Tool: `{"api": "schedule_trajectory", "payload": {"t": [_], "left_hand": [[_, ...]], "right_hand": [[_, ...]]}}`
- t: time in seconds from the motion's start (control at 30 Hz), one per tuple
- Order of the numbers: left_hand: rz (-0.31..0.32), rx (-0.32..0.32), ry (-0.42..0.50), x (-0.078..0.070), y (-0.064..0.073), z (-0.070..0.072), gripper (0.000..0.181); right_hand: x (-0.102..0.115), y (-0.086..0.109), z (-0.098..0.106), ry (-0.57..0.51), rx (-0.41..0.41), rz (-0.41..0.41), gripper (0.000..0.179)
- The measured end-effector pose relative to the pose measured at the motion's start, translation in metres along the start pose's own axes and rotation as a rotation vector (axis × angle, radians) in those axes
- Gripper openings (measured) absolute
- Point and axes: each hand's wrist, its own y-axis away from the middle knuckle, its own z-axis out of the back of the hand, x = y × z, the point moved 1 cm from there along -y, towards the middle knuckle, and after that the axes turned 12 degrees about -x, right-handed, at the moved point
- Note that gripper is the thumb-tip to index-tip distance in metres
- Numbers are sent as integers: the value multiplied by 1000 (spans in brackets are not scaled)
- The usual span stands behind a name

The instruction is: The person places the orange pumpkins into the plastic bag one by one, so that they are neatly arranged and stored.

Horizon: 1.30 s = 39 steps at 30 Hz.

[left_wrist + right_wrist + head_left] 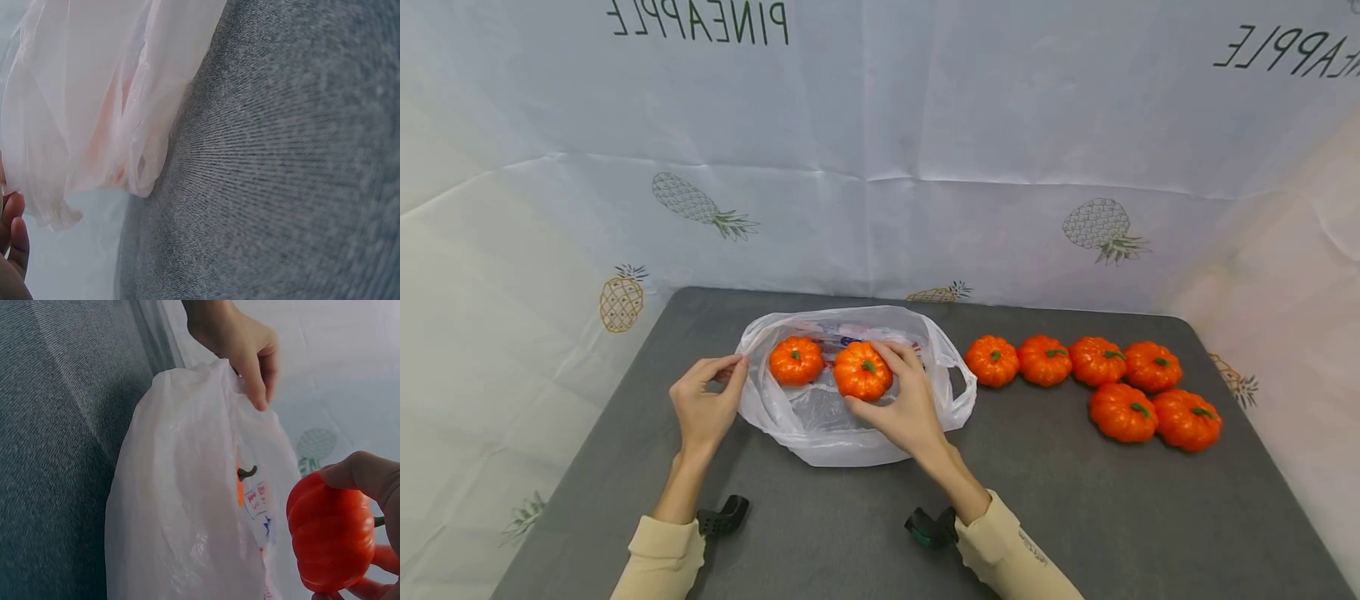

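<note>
The pumpkins are orange (green-stemmed), the bag white, its print seemingly red-and-blue, cloth pineapple-patterned.

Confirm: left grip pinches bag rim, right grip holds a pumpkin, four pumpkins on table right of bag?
Count's wrong: the head view shows six pumpkins on the table right of the bag. Left grip pinching its rim, right grip holding a pumpkin: both correct.

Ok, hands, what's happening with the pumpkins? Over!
Left hand pinches the bag. Right hand grips pumpkin above bag's opening. Another pumpkin inside. Nothing visibly blocking.
</note>
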Motion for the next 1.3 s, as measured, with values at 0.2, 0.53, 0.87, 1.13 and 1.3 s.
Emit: {"api": "schedule_trajectory", "payload": {"t": [0.2, 0.53, 0.87, 1.13, 1.3], "left_hand": [[11, 18, 6, 15, 3, 0, 6], [-9, -6, 12, -6, 0, -2, 5], [-12, -6, 4, 7, 3, -3, 6], [-15, -7, -8, 4, 2, -3, 6], [-20, -5, -12, -1, 1, -3, 6]], "right_hand": [[-3, -5, -14, 19, 3, -39, 73], [-7, -16, -40, 34, 49, -80, 75], [-19, -23, -60, 67, 61, -122, 76], [-21, -27, -63, 72, 38, -140, 77], [-24, -27, -64, 87, 34, -148, 77]]}}
